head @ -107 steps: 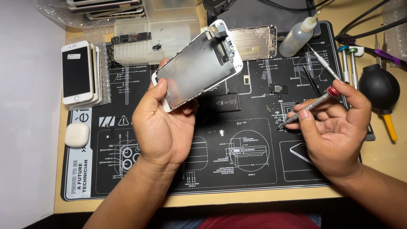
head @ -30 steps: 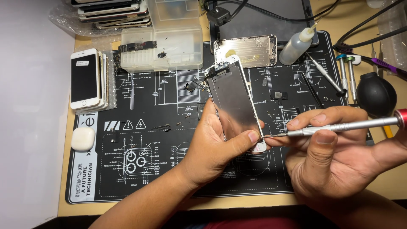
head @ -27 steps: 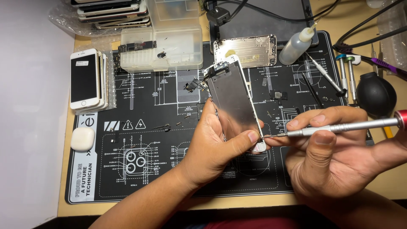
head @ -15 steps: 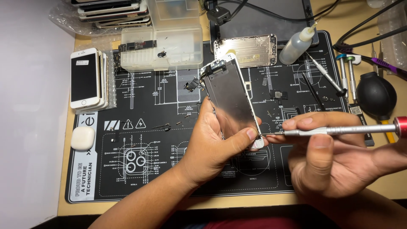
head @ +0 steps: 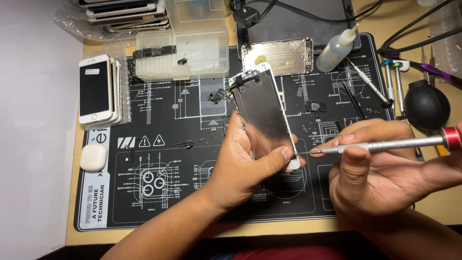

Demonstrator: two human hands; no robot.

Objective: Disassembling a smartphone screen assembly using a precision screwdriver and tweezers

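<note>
Both hands mid-mat: screen panel (head: 266, 118) edge, screwdriver (head: 385, 144) tip touching

On your table (head: 435, 212) lies a black repair mat (head: 168, 202). At its left edge you see a stack of white phones (head: 98, 91) and a small white case (head: 93, 157). Behind the mat stand clear plastic boxes (head: 192, 53), a metal phone shell (head: 279, 56) and a small bottle (head: 336, 49). At the right rests a black rubber blower (head: 426, 106).

White-framed phone screen assembly (head: 263, 115) with silver metal backplate stands tilted above the mat. Silver, red-capped precision screwdriver (head: 385, 143) lies level, tip at the assembly's lower edge.
</note>
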